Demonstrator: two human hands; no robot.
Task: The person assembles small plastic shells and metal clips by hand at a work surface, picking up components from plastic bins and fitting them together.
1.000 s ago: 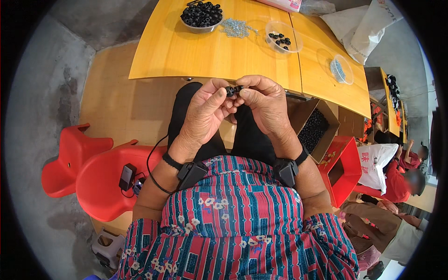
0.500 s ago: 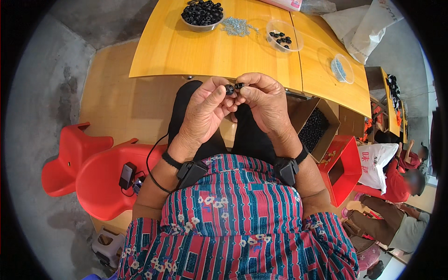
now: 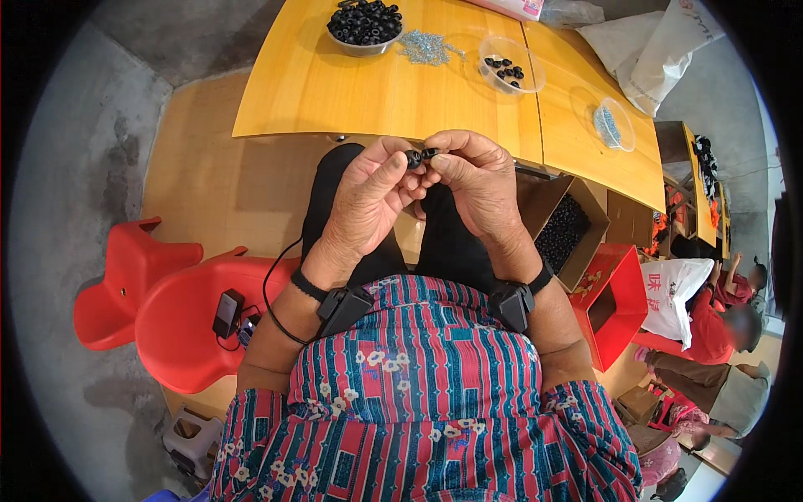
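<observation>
Above my lap, near the table's front edge, my two hands meet fingertip to fingertip. My left hand (image 3: pixel 360 199) pinches a small round black plastic piece (image 3: pixel 413 159) between thumb and fingers. A second black plastic piece (image 3: pixel 430 153) is pinched in my right hand (image 3: pixel 478 180). The two pieces are against each other or nearly so; whether they are joined I cannot tell. On the table ahead stands a bowl (image 3: pixel 361 50) heaped with similar black pieces. Beside it lies a loose pile of tiny silvery-blue parts (image 3: pixel 425 48), too small to name.
A clear bowl (image 3: pixel 535 82) with several black pieces and a small clear cup (image 3: pixel 627 144) of bluish parts stand on the yellow table (image 3: pixel 376 105). At right are a cardboard box (image 3: pixel 598 216) of black pieces and a red box (image 3: pixel 640 289). Red chairs (image 3: pixel 180 335) stand left; people work at far right.
The two black pieces have shifted very slightly between my fingers; both hands keep their place. At the far right, people in the background have changed posture.
</observation>
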